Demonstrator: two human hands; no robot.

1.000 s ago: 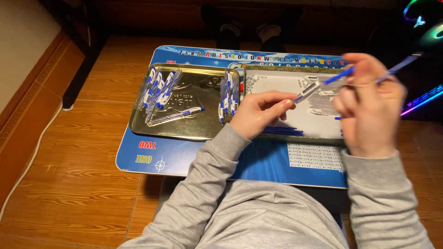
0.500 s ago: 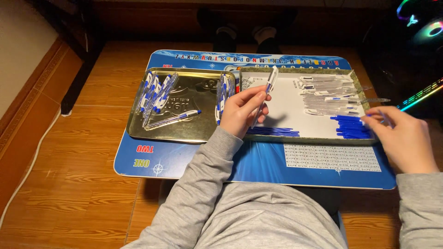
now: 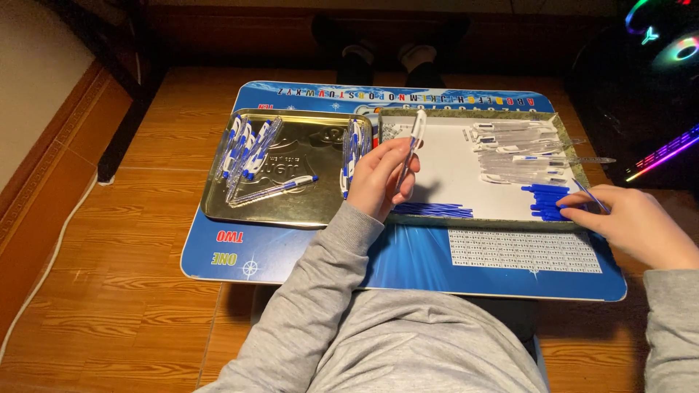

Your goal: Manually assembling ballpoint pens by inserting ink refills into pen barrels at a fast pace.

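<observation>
Wooden floorboards (image 3: 131,240) are filling most of the view, and a blue printed rectangular lap board (image 3: 408,255) is serving as the desk across the person's knees. On it, a gold-coloured shiny metal tray (image 3: 291,204) is sitting on the left side, carrying finished white-and-blue ballpoint pens (image 3: 247,149) in loose piles, with one more lying alone near its middle. Just beside it on the right, a shallow green-rimmed tray with a white sheet inside (image 3: 451,175) is holding clear plastic pen barrels (image 3: 510,156) at its far right, a bunch of small blue pen caps (image 3: 546,200) at its near right edge, and thin blue ink refills (image 3: 433,209) along its near side.

Left hand (image 3: 382,178) is hovering over the gap between the two trays, its grip closing around a white pen with a blue band (image 3: 413,142), which is standing nearly upright. Right hand (image 3: 637,222) is resting at the green tray's right corner, fingertips touching the blue caps and pinching a thin blue refill (image 3: 590,195).
</observation>
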